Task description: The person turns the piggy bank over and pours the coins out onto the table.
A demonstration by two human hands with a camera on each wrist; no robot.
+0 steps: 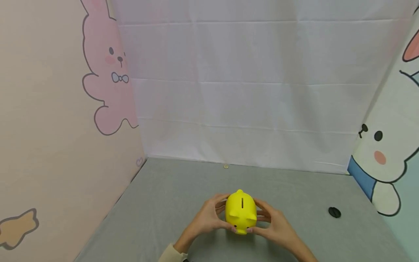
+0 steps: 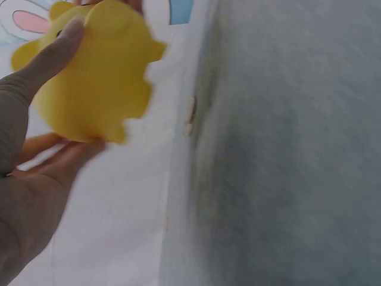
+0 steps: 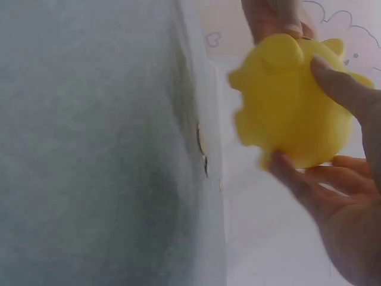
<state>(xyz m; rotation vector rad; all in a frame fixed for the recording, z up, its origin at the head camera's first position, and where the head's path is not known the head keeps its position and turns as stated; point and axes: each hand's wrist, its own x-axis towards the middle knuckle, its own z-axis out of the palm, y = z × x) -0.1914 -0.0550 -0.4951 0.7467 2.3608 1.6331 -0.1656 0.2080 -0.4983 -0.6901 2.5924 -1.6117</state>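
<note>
A yellow piggy bank (image 1: 241,211) with a dark slot on its back is held between both hands above the grey table (image 1: 163,196). My left hand (image 1: 209,216) grips its left side, thumb (image 2: 50,53) over the body (image 2: 95,77). My right hand (image 1: 273,222) grips its right side, fingers curled under the body (image 3: 292,107). In both wrist views the bank is lifted off the surface. A small coin (image 1: 226,166) lies at the table's far edge against the white backdrop, also seen as the coin (image 2: 189,116) and the coin (image 3: 201,143).
A black round cap (image 1: 334,212) lies on the table to the right. A white cloth backdrop (image 1: 248,91) closes the rear; a pink bunny panel (image 1: 49,127) stands at left and a white bunny panel (image 1: 392,153) at right.
</note>
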